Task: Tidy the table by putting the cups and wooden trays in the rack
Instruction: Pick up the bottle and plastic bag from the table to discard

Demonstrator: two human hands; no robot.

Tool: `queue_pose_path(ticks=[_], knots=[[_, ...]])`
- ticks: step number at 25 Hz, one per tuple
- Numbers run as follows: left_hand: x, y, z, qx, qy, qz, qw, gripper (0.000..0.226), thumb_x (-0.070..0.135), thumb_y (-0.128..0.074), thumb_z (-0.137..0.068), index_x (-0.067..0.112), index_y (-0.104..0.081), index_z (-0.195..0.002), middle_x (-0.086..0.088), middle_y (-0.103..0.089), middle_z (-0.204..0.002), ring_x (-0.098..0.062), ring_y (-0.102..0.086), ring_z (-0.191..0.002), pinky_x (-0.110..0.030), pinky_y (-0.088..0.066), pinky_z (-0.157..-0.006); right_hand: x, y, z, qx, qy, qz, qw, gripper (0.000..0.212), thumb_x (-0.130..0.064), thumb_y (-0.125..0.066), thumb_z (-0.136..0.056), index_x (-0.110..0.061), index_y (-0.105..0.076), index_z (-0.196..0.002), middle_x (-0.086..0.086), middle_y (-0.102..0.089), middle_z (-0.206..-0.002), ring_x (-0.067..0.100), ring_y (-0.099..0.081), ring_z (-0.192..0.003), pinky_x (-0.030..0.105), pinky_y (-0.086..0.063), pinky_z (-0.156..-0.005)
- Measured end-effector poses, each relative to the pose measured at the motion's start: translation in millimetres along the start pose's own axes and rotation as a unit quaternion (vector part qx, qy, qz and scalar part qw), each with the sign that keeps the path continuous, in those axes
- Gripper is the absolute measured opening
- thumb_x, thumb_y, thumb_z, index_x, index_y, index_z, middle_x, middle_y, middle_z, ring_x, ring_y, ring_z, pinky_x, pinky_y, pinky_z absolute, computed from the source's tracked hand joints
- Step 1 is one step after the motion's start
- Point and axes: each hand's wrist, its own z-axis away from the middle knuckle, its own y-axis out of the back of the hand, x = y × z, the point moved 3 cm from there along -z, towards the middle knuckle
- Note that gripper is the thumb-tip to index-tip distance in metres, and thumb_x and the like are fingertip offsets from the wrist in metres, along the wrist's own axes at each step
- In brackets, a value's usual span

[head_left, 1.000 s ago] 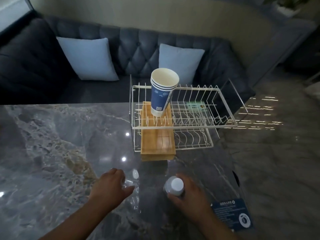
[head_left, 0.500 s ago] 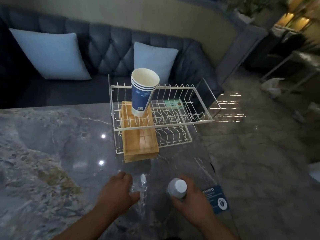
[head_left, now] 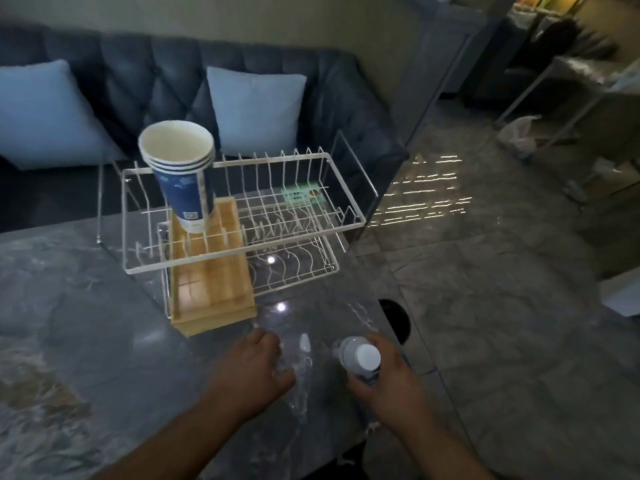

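Stacked cups and wooden trays already sit in the rack. Left hand curls around a clear plastic item; right hand grips a bottle.

Nothing legible: print on the stacked cups and green card is blurred.

A white wire rack stands at the far right part of the dark marble table. A stack of light wooden trays lies flat in its left end, the near ends jutting out past the rack's front edge. On the trays' far end stands a nested stack of blue paper cups, mouths up and leaning to the left.
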Motion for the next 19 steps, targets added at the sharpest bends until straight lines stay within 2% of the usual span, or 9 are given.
queue_pose_path(ticks=[2, 3, 6, 7, 11, 14, 17, 19], knots=[[35.2, -14.0, -24.7, -0.001, -0.016, 0.012, 1.0, 0.04, 0.061, -0.063, -0.075, 0.026, -0.058, -0.094, 0.005, -0.057, -0.101, -0.019, -0.062, -0.092, -0.03, -0.038, -0.068, 28.4, 14.0, -20.8, 0.005, -0.014, -0.015, 1.0, 0.069, -0.059, -0.072, -0.066, -0.045, -0.046, -0.129, -0.024, -0.059, -0.115, 0.001, -0.064, -0.096, 0.026, -0.057, -0.077], [52.6, -20.8, -36.5, 0.002, -0.022, 0.015, 1.0, 0.039, 0.06, -0.064, -0.074, 0.025, -0.058, -0.091, 0.004, -0.058, -0.098, -0.02, -0.062, -0.089, -0.029, -0.04, -0.067, 42.4, 21.1, -31.4, 0.007, -0.011, -0.025, 1.0, 0.068, -0.058, -0.073, -0.066, -0.046, -0.046, -0.128, -0.021, -0.058, -0.119, 0.004, -0.064, -0.098, 0.029, -0.058, -0.078], [103.7, -43.1, -75.1, 0.009, -0.025, 0.022, 0.999, 0.037, 0.061, -0.068, -0.075, 0.027, -0.056, -0.086, 0.004, -0.059, -0.096, -0.02, -0.062, -0.083, -0.03, -0.043, -0.066, 83.2, 47.5, -61.6, -0.001, 0.003, -0.048, 0.999, 0.066, -0.06, -0.071, -0.068, -0.054, -0.04, -0.125, -0.023, -0.049, -0.124, -0.004, -0.059, -0.098, 0.019, -0.053, -0.076], [120.9, -52.0, -91.1, 0.009, -0.027, 0.031, 0.999, 0.037, 0.06, -0.07, -0.076, 0.027, -0.056, -0.087, 0.004, -0.059, -0.096, -0.019, -0.062, -0.083, -0.029, -0.041, -0.066, 99.8, 57.9, -71.8, -0.001, 0.0, -0.055, 0.999, 0.066, -0.061, -0.071, -0.069, -0.054, -0.039, -0.127, -0.023, -0.048, -0.125, -0.004, -0.058, -0.098, 0.019, -0.052, -0.077], [181.7, -86.4, -161.9, -0.015, -0.04, 0.019, 0.999, 0.043, 0.058, -0.067, -0.08, 0.022, -0.061, -0.101, 0.001, -0.06, -0.109, -0.022, -0.064, -0.091, -0.031, -0.046, -0.069, 168.0, 99.4, -108.2, 0.029, -0.038, -0.064, 0.997, 0.068, -0.063, -0.067, -0.07, -0.05, -0.039, -0.13, -0.016, -0.052, -0.127, 0.011, -0.06, -0.106, 0.033, -0.054, -0.082], [216.5, -116.2, -218.3, -0.022, -0.069, -0.001, 0.997, 0.053, 0.057, -0.063, -0.078, 0.014, -0.063, -0.11, -0.008, -0.062, -0.114, -0.031, -0.064, -0.096, -0.038, -0.053, -0.077, 216.7, 120.8, -136.0, 0.065, -0.061, -0.065, 0.994, 0.068, -0.058, -0.073, -0.071, -0.038, -0.047, -0.131, -0.008, -0.057, -0.126, 0.019, -0.063, -0.105, 0.042, -0.057, -0.084], [242.3, -148.1, -265.7, -0.03, -0.078, -0.017, 0.996, 0.057, 0.062, -0.06, -0.077, 0.015, -0.062, -0.11, -0.009, -0.061, -0.113, -0.032, -0.064, -0.097, -0.039, -0.054, -0.079, 257.8, 128.0, -161.5, 0.092, -0.102, -0.089, 0.987, 0.066, -0.051, -0.079, -0.07, -0.037, -0.05, -0.128, -0.011, -0.056, -0.124, 0.016, -0.063, -0.105, 0.042, -0.057, -0.086], [258.1, -186.3, -296.7, -0.047, -0.09, -0.026, 0.995, 0.055, 0.062, -0.065, -0.078, 0.017, -0.061, -0.109, -0.007, -0.061, -0.114, -0.031, -0.064, -0.1, -0.038, -0.053, -0.081, 295.0, 122.3, -181.5, 0.094, -0.129, -0.105, 0.981, 0.065, -0.046, -0.081, -0.07, -0.036, -0.05, -0.127, -0.01, -0.055, -0.122, 0.016, -0.062, -0.104, 0.044, -0.057, -0.087]])
